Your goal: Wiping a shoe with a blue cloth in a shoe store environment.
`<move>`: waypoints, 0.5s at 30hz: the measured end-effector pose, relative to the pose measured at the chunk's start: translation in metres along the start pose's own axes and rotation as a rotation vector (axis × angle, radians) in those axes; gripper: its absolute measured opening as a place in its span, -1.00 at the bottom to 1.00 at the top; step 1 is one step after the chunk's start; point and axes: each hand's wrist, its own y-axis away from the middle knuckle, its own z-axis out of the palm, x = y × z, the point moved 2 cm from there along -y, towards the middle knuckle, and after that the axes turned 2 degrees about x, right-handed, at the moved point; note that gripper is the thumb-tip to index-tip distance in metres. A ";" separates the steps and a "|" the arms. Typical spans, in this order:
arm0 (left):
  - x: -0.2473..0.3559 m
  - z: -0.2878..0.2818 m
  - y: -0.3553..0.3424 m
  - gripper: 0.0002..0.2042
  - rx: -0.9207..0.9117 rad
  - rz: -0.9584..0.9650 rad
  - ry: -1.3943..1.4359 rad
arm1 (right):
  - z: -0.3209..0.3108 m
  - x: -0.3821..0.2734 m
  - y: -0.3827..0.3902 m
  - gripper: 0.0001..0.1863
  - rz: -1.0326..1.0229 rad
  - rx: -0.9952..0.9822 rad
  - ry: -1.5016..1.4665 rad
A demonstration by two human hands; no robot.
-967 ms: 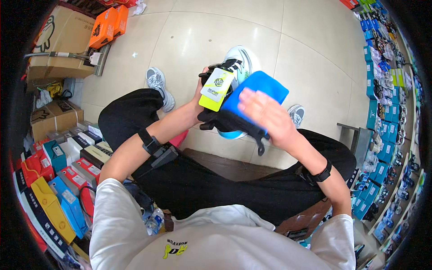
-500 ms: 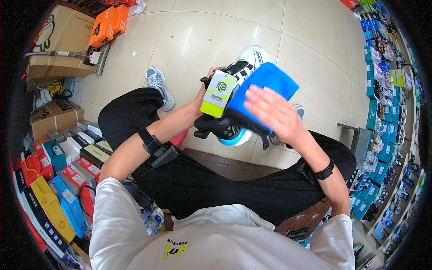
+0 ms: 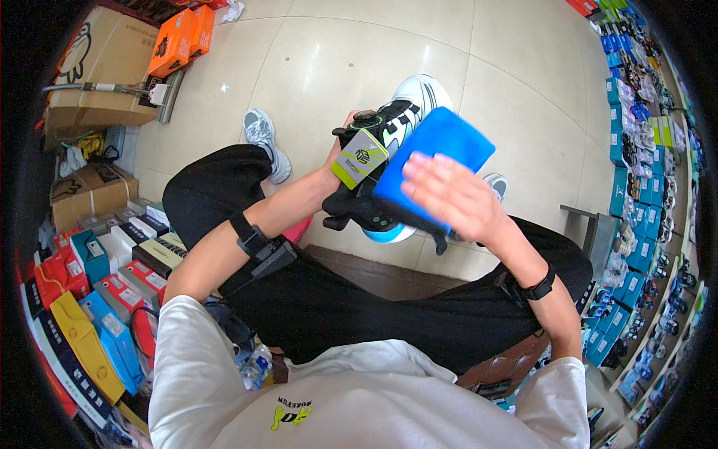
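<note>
A white and black sneaker [image 3: 422,93] with a light blue sole patch at its heel is held up over the floor between my knees, toe pointing away. My left hand [image 3: 334,155] grips it from the left side; most of its fingers are hidden behind the shoe. A grey and lime hang tag [image 3: 360,159] dangles from the shoe's upper. Over the shoe's right side lies a blue cloth pad [image 3: 452,135] with a black edge and a small black loop. My right hand [image 3: 452,194] is on the pad, fingers laid across it, thumb hidden.
Stacked shoe boxes [image 3: 101,329] fill the left side, with cardboard cartons [image 3: 105,63] and orange boxes [image 3: 170,45] beyond. Shelves of shoes and teal boxes [image 3: 643,251] run along the right. My feet in grey sneakers [image 3: 262,135] rest on the tiled floor [image 3: 336,45].
The hang tag has swung and turned, its lower end moving up and left. The blue cloth pad and my right hand have shifted slightly. My left hand keeps its grip on the sneaker.
</note>
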 end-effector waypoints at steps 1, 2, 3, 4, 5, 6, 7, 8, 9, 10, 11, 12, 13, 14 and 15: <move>0.002 0.007 0.001 -0.76 0.041 -0.015 -0.018 | -0.003 0.008 0.001 -0.56 0.104 0.003 -0.047; 0.001 0.012 -0.001 -0.76 0.112 -0.051 -0.014 | -0.003 0.015 0.005 -0.55 0.194 0.019 -0.049; -0.011 -0.044 -0.021 -0.77 -0.174 0.228 -0.129 | 0.006 0.016 -0.008 -0.55 0.208 0.062 -0.062; -0.016 -0.047 -0.027 -0.77 -0.178 0.222 -0.126 | 0.009 0.019 -0.005 -0.55 0.267 0.085 -0.042; -0.018 -0.048 -0.029 -0.75 -0.174 0.222 -0.101 | 0.008 0.018 -0.005 -0.55 0.267 0.084 -0.041; -0.019 -0.047 -0.030 -0.74 -0.169 0.222 -0.076 | 0.007 0.015 -0.006 -0.55 0.234 0.073 -0.045; -0.010 -0.021 -0.013 -0.73 -0.115 0.305 -0.190 | 0.004 0.012 -0.002 -0.56 0.211 0.059 -0.040; -0.016 -0.017 -0.022 -0.73 -0.125 0.296 -0.187 | 0.002 0.009 0.003 -0.58 0.155 0.041 -0.049; -0.019 -0.017 -0.027 -0.73 -0.111 0.230 -0.082 | 0.003 0.001 0.002 -0.59 0.059 0.028 -0.030; -0.021 -0.018 -0.030 -0.73 -0.097 0.164 0.023 | 0.004 -0.005 0.000 -0.60 -0.037 0.016 -0.010; -0.020 -0.022 -0.031 -0.73 -0.117 0.121 0.054 | 0.005 -0.006 -0.001 -0.60 -0.039 0.017 -0.013; -0.019 -0.022 -0.031 -0.73 -0.131 0.085 0.068 | 0.006 -0.007 0.000 -0.59 -0.064 0.023 -0.047; -0.018 -0.023 -0.030 -0.73 -0.146 0.055 0.078 | 0.006 -0.008 0.000 -0.58 -0.088 0.029 -0.080; -0.017 -0.024 -0.028 -0.73 -0.152 0.028 0.089 | 0.004 -0.006 0.001 -0.58 -0.084 0.029 -0.080; -0.014 -0.026 -0.025 -0.73 -0.153 0.013 0.100 | 0.001 0.001 -0.001 -0.57 0.019 0.021 -0.072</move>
